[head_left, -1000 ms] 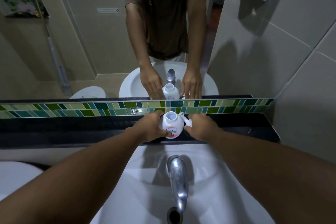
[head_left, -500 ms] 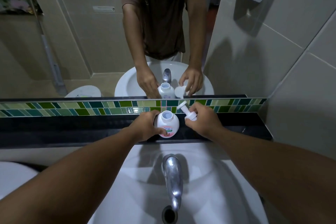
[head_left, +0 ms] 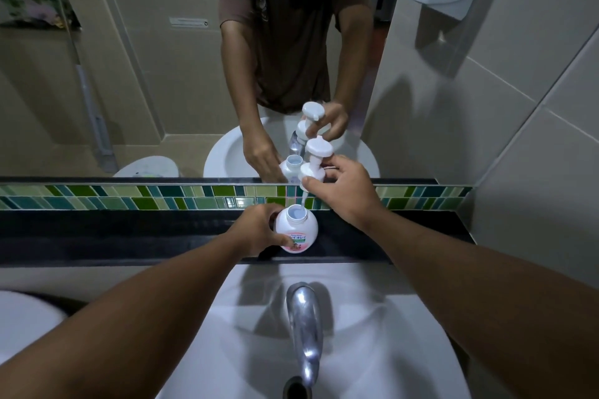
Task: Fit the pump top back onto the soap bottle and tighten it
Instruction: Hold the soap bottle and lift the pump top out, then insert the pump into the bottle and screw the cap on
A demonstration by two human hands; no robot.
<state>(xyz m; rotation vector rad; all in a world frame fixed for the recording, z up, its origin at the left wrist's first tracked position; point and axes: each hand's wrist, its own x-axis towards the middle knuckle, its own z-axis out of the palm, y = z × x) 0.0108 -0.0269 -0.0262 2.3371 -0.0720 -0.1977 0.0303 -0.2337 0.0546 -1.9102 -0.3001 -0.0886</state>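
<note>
The soap bottle [head_left: 296,229] stands upright with its mouth open on the dark counter [head_left: 129,236] behind the sink [head_left: 372,350], and the left hand [head_left: 259,230] is wrapped around its side. The right hand [head_left: 343,191] pinches the collar of the white pump top [head_left: 312,165] and holds it raised above the bottle. The dip tube's tip hangs just at the open neck, with the mirror [head_left: 146,74] doubling it all.

Round white plastic soap bottle [head_left: 296,230], smooth with printed label; white plastic pump top [head_left: 312,162], matt; polished chrome metal tap [head_left: 304,327]; glossy white ceramic basin [head_left: 389,350]; glazed green mosaic tile strip [head_left: 129,197]
</note>
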